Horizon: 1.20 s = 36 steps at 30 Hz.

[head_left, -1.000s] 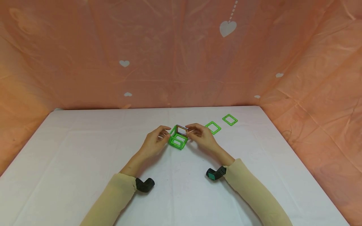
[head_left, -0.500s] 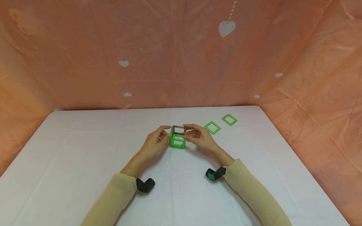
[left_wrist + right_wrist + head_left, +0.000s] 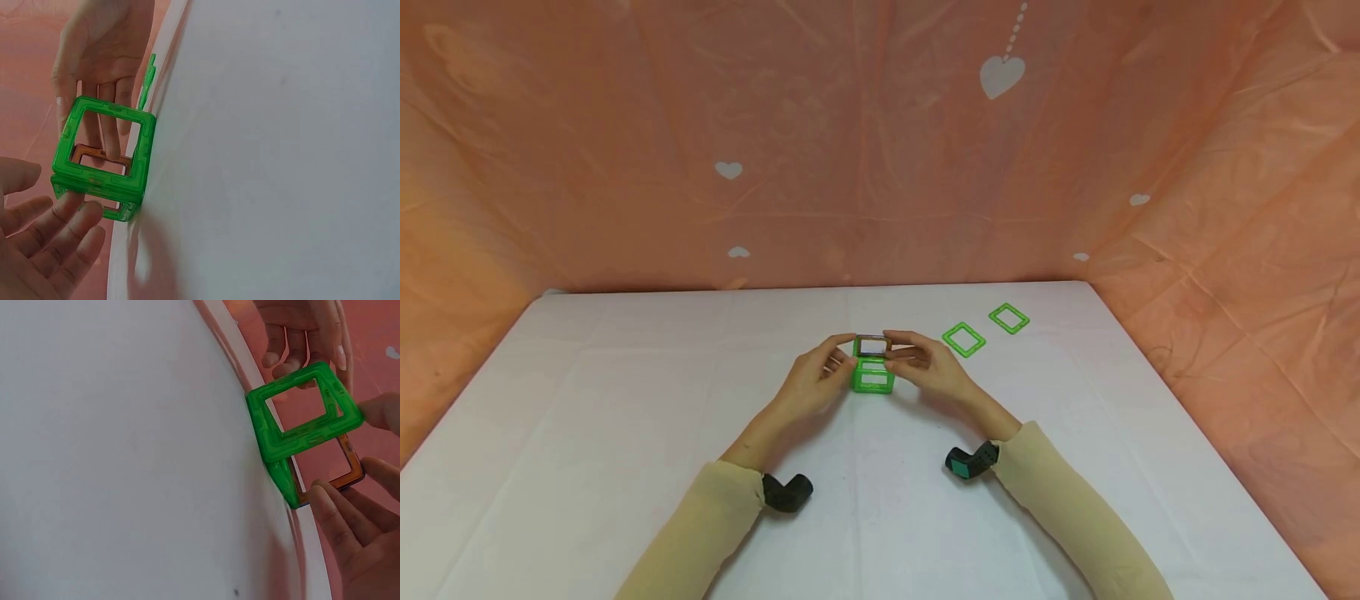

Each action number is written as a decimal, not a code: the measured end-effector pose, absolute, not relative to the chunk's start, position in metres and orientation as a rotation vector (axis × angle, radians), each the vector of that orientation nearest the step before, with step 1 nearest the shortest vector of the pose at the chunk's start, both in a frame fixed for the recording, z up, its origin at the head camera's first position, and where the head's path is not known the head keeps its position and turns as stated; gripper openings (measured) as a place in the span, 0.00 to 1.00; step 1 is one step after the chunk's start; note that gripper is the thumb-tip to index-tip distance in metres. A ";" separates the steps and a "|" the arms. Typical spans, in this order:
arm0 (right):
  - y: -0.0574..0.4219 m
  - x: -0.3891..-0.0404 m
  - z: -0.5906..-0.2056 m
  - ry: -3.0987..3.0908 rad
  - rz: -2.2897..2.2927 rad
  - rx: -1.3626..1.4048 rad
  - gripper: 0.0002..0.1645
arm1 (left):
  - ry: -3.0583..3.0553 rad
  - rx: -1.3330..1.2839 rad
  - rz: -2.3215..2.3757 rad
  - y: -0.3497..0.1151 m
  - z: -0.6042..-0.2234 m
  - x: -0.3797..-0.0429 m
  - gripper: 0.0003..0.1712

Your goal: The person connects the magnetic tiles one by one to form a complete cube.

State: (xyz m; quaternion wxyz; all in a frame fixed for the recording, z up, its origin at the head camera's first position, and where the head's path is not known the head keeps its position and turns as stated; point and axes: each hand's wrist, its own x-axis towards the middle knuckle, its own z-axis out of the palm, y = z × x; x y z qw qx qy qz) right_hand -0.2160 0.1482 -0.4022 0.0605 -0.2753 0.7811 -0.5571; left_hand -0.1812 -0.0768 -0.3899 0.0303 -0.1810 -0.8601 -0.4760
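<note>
my green box [image 3: 97,182], with a brown square [image 3: 349,479] on its far side, is between my hands. my left hand [image 3: 811,375] holds its left side; my right hand [image 3: 936,365] grips the brown square. two green squares [image 3: 956,346] lie far right.

- The left sleeve [image 3: 696,533] was long and beige.
- The right sleeve [image 3: 1078,508] matched.
- The left wrist device [image 3: 786,498] was black and bent.
- The right wrist device [image 3: 979,462], also black, bore a green patch [image 3: 960,468].
</note>
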 end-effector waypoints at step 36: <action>0.168 -0.220 -0.406 2.918 -1.508 -0.391 0.26 | -2.591 -0.642 -1.464 -0.072 -0.402 -0.187 0.29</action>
